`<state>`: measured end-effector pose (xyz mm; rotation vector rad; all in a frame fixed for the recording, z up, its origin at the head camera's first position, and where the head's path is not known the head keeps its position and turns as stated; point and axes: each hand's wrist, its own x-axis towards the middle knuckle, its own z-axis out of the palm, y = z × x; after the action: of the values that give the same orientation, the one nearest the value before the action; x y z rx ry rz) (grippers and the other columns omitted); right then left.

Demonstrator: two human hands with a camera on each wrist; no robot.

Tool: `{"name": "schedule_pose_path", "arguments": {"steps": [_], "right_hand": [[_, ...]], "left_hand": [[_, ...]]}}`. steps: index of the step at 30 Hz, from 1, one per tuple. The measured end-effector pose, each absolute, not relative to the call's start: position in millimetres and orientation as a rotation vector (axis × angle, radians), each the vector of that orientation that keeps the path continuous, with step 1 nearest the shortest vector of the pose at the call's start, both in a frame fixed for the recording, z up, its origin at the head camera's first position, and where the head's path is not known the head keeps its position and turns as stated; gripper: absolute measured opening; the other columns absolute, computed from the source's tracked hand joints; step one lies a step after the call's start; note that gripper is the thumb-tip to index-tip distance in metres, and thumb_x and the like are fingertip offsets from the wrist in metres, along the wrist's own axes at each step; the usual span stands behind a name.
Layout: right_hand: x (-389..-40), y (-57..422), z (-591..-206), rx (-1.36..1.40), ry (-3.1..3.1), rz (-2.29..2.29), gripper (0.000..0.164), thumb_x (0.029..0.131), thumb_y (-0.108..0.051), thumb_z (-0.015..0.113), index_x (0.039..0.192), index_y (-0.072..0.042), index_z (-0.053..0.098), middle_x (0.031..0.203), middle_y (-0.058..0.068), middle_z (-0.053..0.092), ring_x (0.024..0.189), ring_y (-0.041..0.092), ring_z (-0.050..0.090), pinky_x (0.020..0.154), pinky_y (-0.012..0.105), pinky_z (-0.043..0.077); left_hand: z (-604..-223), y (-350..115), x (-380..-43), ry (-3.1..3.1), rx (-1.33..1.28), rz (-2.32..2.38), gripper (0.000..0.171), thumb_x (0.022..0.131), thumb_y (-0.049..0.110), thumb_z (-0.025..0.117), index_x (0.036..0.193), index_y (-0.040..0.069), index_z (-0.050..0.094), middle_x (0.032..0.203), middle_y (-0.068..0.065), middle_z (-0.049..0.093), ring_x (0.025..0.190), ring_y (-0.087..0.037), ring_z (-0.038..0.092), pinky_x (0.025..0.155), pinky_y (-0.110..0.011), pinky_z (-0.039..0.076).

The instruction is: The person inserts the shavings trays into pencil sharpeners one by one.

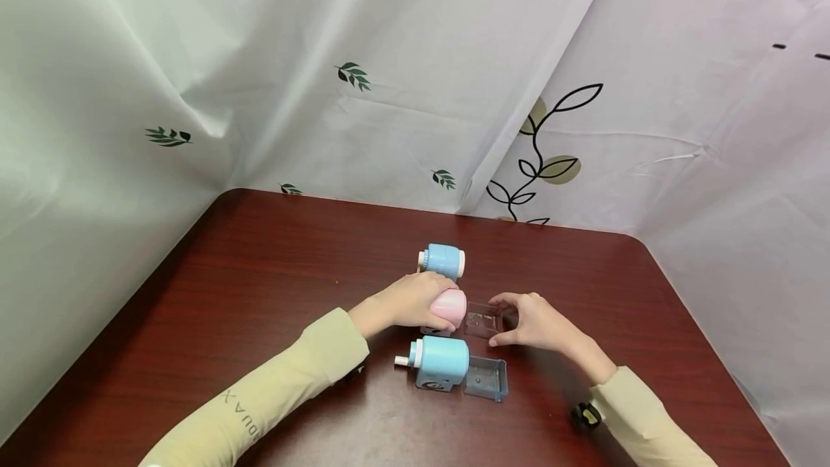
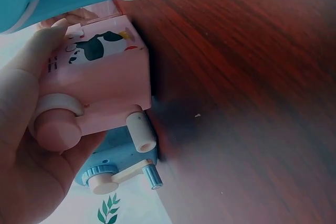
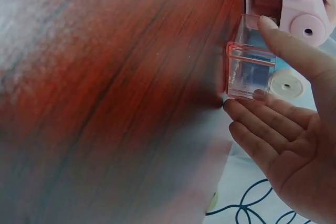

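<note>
A pink crank pencil sharpener (image 2: 105, 82) with a cartoon print stands in my left hand (image 1: 415, 298), which grips its rounded body with thumb and fingers on either side. The white crank knob (image 2: 140, 132) points away from the palm. A see-through pinkish shavings drawer (image 1: 483, 320) lies pulled out at the sharpener's right. My right hand (image 1: 534, 323) spans this drawer, thumb by its near side and index fingertip by its far side, the other fingers extended. In the right wrist view the drawer (image 3: 251, 72) overlaps the thumb and index fingertips.
Nearer the person stands a light blue sharpener (image 1: 444, 360) with its bluish drawer (image 1: 486, 378) pulled out to the right. Another blue sharpener (image 1: 444, 261) stands behind the pink one. All are on a dark red-brown table (image 1: 292, 258), with white patterned curtains (image 1: 389, 114) around it.
</note>
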<state>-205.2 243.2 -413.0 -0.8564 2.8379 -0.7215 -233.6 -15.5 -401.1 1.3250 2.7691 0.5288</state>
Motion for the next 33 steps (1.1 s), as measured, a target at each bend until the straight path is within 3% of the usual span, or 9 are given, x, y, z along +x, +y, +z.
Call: {"name": "schedule_pose_path", "arguments": {"steps": [13, 33], "right_hand": [[-207.5, 240.9, -412.7, -0.892, 2.859, -0.681, 0.049, 0.066, -0.033, 0.079, 0.105, -0.007, 0.062, 0.092, 0.003, 0.066, 0.079, 0.007, 0.058, 0.069, 0.031, 0.051], [-206.2, 238.8, -414.3, -0.825, 2.882, -0.704, 0.045, 0.066, -0.029, 0.078, 0.102, -0.008, 0.063, 0.089, 0.001, 0.066, 0.075, 0.007, 0.057, 0.065, 0.027, 0.050]], "left_hand": [[-401.2, -15.1, -233.2, 2.777, 1.284, 0.547, 0.056, 0.073, 0.049, 0.069, 0.117, 0.017, 0.057, 0.106, 0.004, 0.061, 0.087, -0.009, 0.052, 0.070, -0.030, 0.047], [-402.7, -15.0, -232.4, 2.766, 1.296, 0.577, 0.054, 0.074, 0.045, 0.069, 0.116, 0.014, 0.057, 0.106, 0.003, 0.061, 0.086, -0.010, 0.052, 0.071, -0.028, 0.047]]}}
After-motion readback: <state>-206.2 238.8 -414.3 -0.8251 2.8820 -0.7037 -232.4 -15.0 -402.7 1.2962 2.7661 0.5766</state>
